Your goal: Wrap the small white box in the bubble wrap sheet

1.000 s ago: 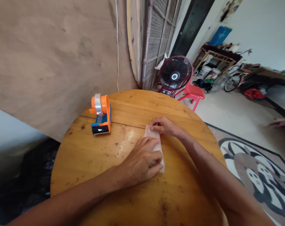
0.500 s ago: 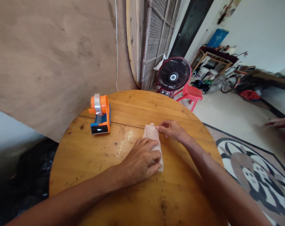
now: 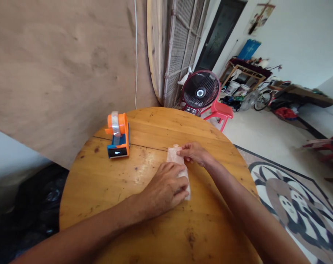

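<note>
A small pale pinkish packet lies flat on the round wooden table. My left hand rests palm down over the packet's near half, fingers laid flat and pressing it to the wood. My right hand is at the packet's far end, with its fingertips pinched together on the far right edge. An orange and blue tape dispenser carrying a roll of clear tape stands at the back left of the table, well apart from both hands.
A brown board leans on the wall behind the table. Beyond the table's far edge stand a black floor fan and a red plastic chair. A patterned rug covers the floor to the right. Shelves and clutter fill the far right.
My right hand drew back to the packet's right edge, then returned to its far end. My left hand has stayed pressing on the packet. The view shifted slightly.
</note>
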### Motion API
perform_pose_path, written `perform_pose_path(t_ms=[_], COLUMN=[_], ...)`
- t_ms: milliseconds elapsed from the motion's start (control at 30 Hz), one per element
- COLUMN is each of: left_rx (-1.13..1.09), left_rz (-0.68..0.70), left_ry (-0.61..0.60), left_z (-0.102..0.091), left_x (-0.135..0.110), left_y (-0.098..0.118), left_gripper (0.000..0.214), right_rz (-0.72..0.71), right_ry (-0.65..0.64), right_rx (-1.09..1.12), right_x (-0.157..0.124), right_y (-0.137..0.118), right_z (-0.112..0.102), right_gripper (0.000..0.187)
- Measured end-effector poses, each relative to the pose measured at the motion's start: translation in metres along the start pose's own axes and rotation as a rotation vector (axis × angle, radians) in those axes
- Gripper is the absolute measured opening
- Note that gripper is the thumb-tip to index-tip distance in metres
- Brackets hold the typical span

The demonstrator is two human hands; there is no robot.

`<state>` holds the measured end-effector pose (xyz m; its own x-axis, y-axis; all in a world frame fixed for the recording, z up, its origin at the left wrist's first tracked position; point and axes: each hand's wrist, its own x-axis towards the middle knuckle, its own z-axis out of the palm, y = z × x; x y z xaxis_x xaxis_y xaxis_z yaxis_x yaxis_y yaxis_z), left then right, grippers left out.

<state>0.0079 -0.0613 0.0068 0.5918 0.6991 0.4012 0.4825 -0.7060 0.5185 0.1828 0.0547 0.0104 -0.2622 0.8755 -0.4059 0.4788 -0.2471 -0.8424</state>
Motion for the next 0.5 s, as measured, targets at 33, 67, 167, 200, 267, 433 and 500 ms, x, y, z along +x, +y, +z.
perform_pose_path(t_ms=[33,67,167,200,267,433,500], left_rx=[0.001,0.002,0.011,0.014,0.026,0.111,0.165], left_rz=[0.0,0.001,0.0,0.0,-0.004,-0.046,-0.063], left_ry=[0.002,0.003,0.006,0.008,0.003,-0.035,-0.058], left_z=[0.0,0.001,0.002,0.003,0.002,-0.002,-0.004], left_x=[-0.001,-0.001,-0.002,-0.002,-0.002,-0.001,0.0], left_y=[0.0,-0.001,-0.002,-0.002,-0.002,0.008,0.013], left_gripper=[0.013,0.013,0.011,0.011,0.011,0.012,0.013], right_rz=[-0.005,-0.026,-0.149,-0.19,-0.25,-0.269,-0.257], right_ry=[-0.004,0.002,0.057,0.079,0.113,0.085,0.07], right_rx=[0.027,0.058,0.162,0.189,0.236,0.382,0.405], right_x=[-0.001,-0.002,-0.006,-0.007,-0.008,-0.008,-0.008], right_y=[-0.001,-0.002,-0.002,-0.002,0.002,0.014,0.017], right_z=[0.001,0.003,0.008,0.01,0.014,0.019,0.02], right_gripper=[0.022,0.023,0.027,0.027,0.028,0.037,0.04])
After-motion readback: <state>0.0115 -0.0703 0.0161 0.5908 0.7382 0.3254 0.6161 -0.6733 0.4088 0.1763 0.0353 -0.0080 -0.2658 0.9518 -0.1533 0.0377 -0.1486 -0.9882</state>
